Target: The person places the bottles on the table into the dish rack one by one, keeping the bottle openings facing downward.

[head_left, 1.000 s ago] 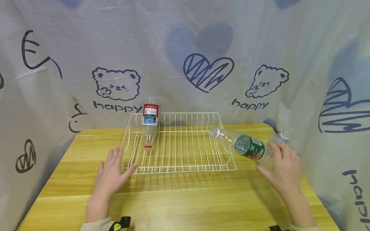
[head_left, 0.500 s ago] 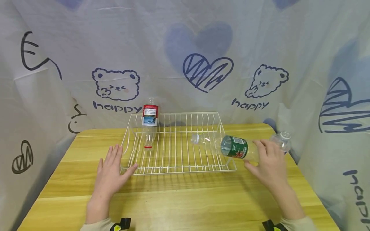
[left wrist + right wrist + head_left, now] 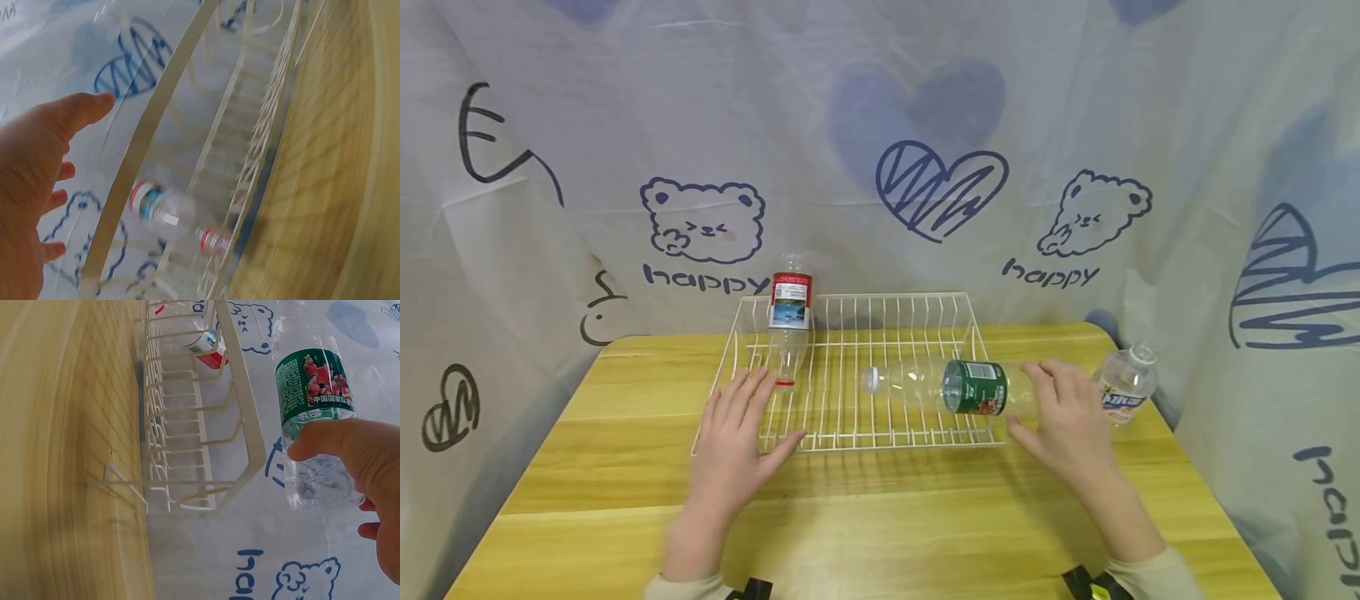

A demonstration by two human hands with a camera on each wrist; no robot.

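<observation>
My right hand (image 3: 1067, 425) grips a clear plastic bottle with a green label (image 3: 981, 387) near its base. The bottle lies level above the right part of a white wire dish rack (image 3: 887, 437), its white cap pointing left. In the right wrist view the thumb and fingers wrap the lower end of the green-labelled bottle (image 3: 315, 394). My left hand (image 3: 730, 450) hovers over the rack's left front corner, fingers spread and holding nothing. A red-labelled clear bottle (image 3: 791, 300) leans in the rack's left part, red cap down toward the front.
Another clear bottle (image 3: 1127, 383) with a white cap stands upright on the wooden table (image 3: 880, 525), right of the rack. A printed curtain (image 3: 820, 125) hangs behind the table and along both sides.
My right hand has carried the green-labelled bottle left, from beside the rack to above it, turning it level. The left hand has shifted right, over the rack's corner.
</observation>
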